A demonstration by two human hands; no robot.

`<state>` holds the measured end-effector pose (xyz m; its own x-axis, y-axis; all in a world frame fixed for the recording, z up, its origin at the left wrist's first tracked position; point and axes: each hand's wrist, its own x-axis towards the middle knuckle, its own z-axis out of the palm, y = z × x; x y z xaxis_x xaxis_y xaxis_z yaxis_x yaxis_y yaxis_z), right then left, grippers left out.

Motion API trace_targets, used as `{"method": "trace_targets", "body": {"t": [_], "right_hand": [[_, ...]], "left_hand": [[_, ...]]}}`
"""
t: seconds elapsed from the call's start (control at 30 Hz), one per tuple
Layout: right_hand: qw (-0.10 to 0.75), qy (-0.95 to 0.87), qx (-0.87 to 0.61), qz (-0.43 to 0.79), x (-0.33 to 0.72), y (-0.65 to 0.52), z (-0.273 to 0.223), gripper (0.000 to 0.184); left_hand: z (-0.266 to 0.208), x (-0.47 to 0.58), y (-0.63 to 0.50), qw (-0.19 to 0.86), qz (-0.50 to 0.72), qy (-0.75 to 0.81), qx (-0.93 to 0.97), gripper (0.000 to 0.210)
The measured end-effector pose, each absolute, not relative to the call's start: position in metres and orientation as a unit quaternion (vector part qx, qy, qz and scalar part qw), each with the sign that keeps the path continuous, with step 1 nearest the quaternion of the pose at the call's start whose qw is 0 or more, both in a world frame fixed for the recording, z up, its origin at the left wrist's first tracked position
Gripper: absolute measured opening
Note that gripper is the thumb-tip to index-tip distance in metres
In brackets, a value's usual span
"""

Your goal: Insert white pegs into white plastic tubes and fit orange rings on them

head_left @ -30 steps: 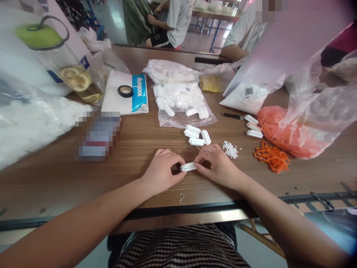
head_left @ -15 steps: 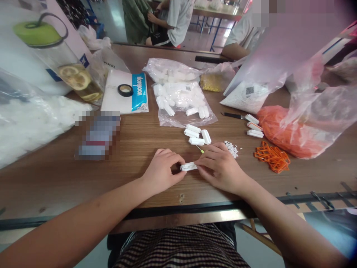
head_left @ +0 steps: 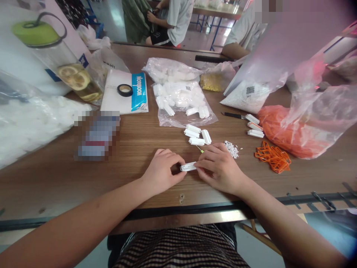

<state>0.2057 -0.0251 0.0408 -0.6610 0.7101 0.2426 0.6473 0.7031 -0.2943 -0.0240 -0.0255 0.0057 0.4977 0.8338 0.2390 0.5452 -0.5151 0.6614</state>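
Note:
Near the table's front edge, my left hand (head_left: 161, 171) pinches the left end of a white plastic connector housing (head_left: 188, 166) between thumb and forefinger. Rows of small holes show on its upper face. The fingers of my right hand (head_left: 220, 167) are closed about its right end, which they hide. Just behind those fingers a thin tool with a green handle (head_left: 202, 151) pokes out; I cannot tell whether it lies on the table or is held. Beyond it lie several loose white housings (head_left: 196, 141). Small white pieces (head_left: 231, 149) are heaped beside my right hand.
Orange frames (head_left: 272, 157) lie right of my hands, with a bag of orange parts (head_left: 295, 130) behind. Black-handled tweezers (head_left: 233, 115) touch more housings (head_left: 255, 133). A bag of white housings (head_left: 181, 96), a notebook (head_left: 111, 89), black tape (head_left: 125, 90) and a bottle (head_left: 75, 74) stand farther back.
Almost nothing differs. My right fingers have shifted very slightly left along the housing, while my left hand keeps its place.

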Motion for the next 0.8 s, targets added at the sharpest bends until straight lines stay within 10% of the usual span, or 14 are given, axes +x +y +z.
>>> {"method": "trace_targets", "body": {"t": [0.8], "right_hand": [[0.148,-0.898,-0.414,0.01,0.18,-0.034,0.037,0.022]], "left_hand": [[0.002,-0.024,-0.026,0.25,0.277,0.417,0.829,0.008]]}}
